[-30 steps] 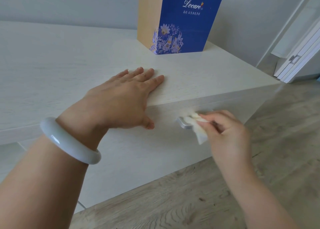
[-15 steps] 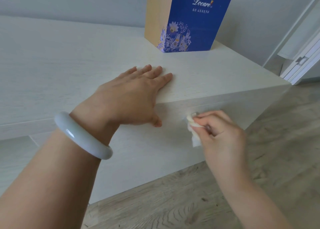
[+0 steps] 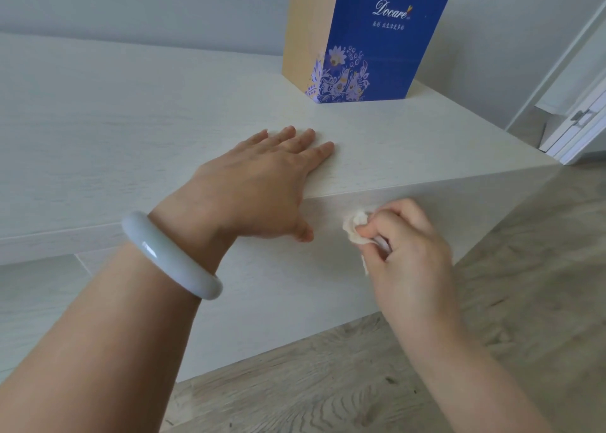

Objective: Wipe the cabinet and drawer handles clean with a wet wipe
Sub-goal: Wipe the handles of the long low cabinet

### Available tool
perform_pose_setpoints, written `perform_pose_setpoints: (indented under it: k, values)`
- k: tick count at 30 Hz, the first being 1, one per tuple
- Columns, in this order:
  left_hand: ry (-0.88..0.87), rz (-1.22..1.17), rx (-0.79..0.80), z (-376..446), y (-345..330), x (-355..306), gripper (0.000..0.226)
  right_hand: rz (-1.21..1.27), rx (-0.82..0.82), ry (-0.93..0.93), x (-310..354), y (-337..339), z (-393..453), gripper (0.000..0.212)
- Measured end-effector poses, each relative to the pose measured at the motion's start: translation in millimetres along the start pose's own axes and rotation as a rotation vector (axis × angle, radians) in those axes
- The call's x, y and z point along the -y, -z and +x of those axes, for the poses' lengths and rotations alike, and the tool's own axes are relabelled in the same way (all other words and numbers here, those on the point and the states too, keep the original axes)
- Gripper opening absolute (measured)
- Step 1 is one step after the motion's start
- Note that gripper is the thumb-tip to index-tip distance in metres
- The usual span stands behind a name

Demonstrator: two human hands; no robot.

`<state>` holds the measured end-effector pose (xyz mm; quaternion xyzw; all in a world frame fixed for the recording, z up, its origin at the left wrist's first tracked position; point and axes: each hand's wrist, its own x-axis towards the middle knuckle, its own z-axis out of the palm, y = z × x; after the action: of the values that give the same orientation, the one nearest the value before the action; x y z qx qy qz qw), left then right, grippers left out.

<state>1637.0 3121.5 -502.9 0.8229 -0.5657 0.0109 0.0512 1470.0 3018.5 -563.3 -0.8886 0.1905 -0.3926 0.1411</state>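
Handle-wiping step. Your right hand (image 3: 410,245) pinches the wipe (image 3: 355,231) against the drawer front (image 3: 278,301); the handle is hidden beneath that grip. Your left hand (image 3: 255,186) lies flat above-left, bracing the top (image 3: 131,121). Next, likely rub along the handle.

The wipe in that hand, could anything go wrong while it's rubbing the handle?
The wet wipe is bunched small in the right hand, so it might miss parts of the handle hidden beneath it. The left hand lies flat near the cabinet top's edge and could slip off.
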Motion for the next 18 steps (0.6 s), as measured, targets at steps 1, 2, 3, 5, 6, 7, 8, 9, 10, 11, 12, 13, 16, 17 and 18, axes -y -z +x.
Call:
perform_pose_setpoints:
  k: [1, 2, 3, 5, 6, 7, 8, 9, 10, 11, 12, 13, 16, 17, 18]
  values:
    - [0.001, 0.001, 0.001, -0.5, 0.1, -0.3, 0.115, -0.025, 0.012, 0.031, 4.9, -5.5, 2.8, 0.023]
    - [0.002, 0.003, 0.002, -1.1, 0.2, -0.3, 0.115, -0.051, 0.021, 0.052, 7.3, -8.1, 5.4, 0.026]
    - [0.002, 0.005, 0.004, -1.5, 0.2, -0.2, 0.116, -0.075, 0.028, 0.066, 6.9, -8.4, 6.4, 0.028]
    - [0.001, 0.003, 0.004, -1.7, 0.4, 0.4, 0.116, -0.092, 0.024, 0.088, 0.8, -4.9, 2.9, 0.029]
    - [0.001, 0.002, 0.005, -1.6, 0.5, 0.6, 0.116, -0.075, 0.014, 0.095, -3.6, -2.5, -0.6, 0.029]
    - [0.001, 0.002, 0.004, -1.6, 0.6, 0.7, 0.116, -0.039, 0.002, 0.09, -8.9, -0.1, -4.5, 0.029]
    - [0.0, 0.002, 0.002, -1.5, 0.5, 0.8, 0.116, 0.02, -0.011, 0.062, -15.4, 2.6, -7.3, 0.028]
    - [-0.002, 0.0, -0.001, -1.6, 0.5, 0.7, 0.116, 0.099, -0.02, 0.013, -23.2, 6.5, -8.3, 0.028]
    - [-0.003, -0.003, -0.003, -1.6, 0.3, 0.7, 0.115, 0.177, -0.03, -0.053, -31.8, 11.0, -7.4, 0.028]
    - [-0.004, -0.009, -0.004, -1.8, 0.1, 0.8, 0.115, 0.237, -0.039, -0.126, -40.4, 15.7, -5.6, 0.03]
    - [-0.002, -0.013, -0.004, -1.7, 0.1, 0.9, 0.116, 0.281, -0.05, -0.198, -47.0, 19.8, -3.5, 0.031]
    - [0.0, -0.014, -0.004, -1.8, 0.1, 1.1, 0.116, 0.314, -0.057, -0.243, -50.2, 22.3, -2.2, 0.031]
    - [0.004, -0.007, -0.001, -1.5, 0.2, 1.7, 0.115, 0.304, -0.02, -0.154, -34.7, 15.7, -6.9, 0.02]
    - [0.003, -0.005, 0.001, -1.5, 0.1, 1.9, 0.115, 0.271, 0.005, -0.093, -26.9, 11.8, -10.2, 0.011]
    - [0.002, -0.003, 0.005, -1.3, 0.2, 2.1, 0.115, 0.229, 0.008, -0.05, -20.9, 8.0, -12.4, 0.013]
